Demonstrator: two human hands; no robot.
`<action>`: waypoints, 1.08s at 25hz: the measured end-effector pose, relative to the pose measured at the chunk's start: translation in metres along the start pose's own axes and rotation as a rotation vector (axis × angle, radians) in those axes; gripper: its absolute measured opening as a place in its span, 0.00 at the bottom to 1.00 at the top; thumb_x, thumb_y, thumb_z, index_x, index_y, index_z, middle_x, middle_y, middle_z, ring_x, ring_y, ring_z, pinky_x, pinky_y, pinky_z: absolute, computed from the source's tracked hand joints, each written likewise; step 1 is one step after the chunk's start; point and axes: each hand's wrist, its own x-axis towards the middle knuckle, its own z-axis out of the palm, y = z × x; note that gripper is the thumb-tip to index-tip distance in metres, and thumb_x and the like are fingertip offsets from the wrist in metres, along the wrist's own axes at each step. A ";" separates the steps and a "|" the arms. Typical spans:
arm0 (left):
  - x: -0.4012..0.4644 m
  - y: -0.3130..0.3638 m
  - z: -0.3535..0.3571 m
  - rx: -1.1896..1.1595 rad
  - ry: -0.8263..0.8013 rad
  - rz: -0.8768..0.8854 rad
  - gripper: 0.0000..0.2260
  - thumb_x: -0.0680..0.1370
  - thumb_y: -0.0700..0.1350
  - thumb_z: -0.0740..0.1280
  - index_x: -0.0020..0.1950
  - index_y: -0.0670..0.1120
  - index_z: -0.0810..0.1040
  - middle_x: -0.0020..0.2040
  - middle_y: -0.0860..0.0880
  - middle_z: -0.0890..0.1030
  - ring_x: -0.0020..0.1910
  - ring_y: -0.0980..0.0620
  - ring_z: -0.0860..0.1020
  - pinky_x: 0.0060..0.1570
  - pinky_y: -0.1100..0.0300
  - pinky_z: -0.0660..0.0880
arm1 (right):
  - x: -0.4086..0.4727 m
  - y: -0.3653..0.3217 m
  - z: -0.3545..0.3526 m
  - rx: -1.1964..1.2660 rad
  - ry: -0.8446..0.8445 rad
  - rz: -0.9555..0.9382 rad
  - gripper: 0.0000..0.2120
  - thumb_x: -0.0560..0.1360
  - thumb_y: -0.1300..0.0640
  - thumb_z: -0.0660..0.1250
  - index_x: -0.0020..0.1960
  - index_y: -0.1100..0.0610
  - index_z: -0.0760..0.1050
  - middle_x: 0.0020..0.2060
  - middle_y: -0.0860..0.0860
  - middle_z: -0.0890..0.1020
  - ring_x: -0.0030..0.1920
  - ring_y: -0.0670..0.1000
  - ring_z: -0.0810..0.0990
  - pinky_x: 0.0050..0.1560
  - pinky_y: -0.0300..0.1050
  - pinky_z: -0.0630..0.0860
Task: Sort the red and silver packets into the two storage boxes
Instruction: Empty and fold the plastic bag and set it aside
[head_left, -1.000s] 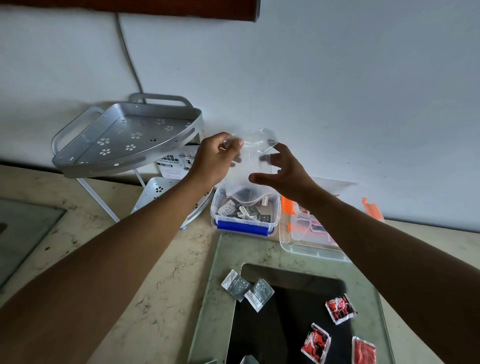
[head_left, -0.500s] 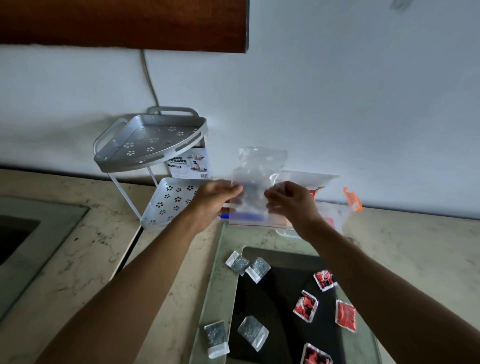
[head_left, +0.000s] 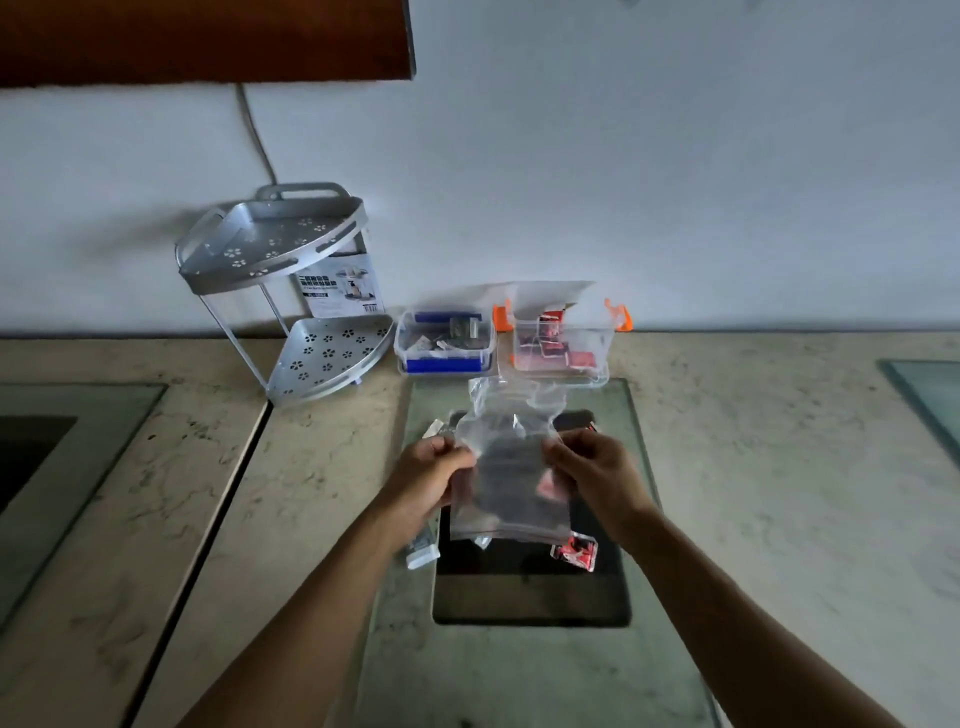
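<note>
Clear, limp bag is being pinched at both side edges by left hand and right hand, above red packet; judged light, slippery.

1 head-worn wide-angle view, looking forward and down over the counter, facing the wall, hands close below
</note>
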 end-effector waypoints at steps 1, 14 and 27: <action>-0.009 -0.007 0.006 -0.024 -0.029 -0.025 0.06 0.78 0.35 0.67 0.41 0.39 0.81 0.32 0.42 0.81 0.28 0.47 0.78 0.31 0.56 0.77 | -0.015 0.006 -0.004 -0.011 0.019 0.018 0.14 0.74 0.52 0.72 0.44 0.64 0.83 0.31 0.57 0.79 0.32 0.56 0.74 0.34 0.48 0.72; -0.083 -0.063 0.045 -0.183 -0.101 0.006 0.12 0.80 0.31 0.61 0.47 0.40 0.84 0.33 0.41 0.79 0.23 0.47 0.79 0.23 0.57 0.79 | -0.115 0.049 -0.050 0.260 0.150 0.113 0.18 0.75 0.76 0.61 0.45 0.58 0.83 0.38 0.57 0.84 0.40 0.57 0.79 0.41 0.47 0.76; -0.106 -0.090 0.084 -0.107 -0.477 -0.375 0.20 0.72 0.43 0.76 0.60 0.36 0.80 0.49 0.37 0.82 0.40 0.41 0.84 0.39 0.46 0.83 | -0.163 0.062 -0.062 0.188 0.213 0.001 0.17 0.72 0.80 0.59 0.40 0.65 0.83 0.34 0.59 0.85 0.30 0.54 0.77 0.26 0.42 0.70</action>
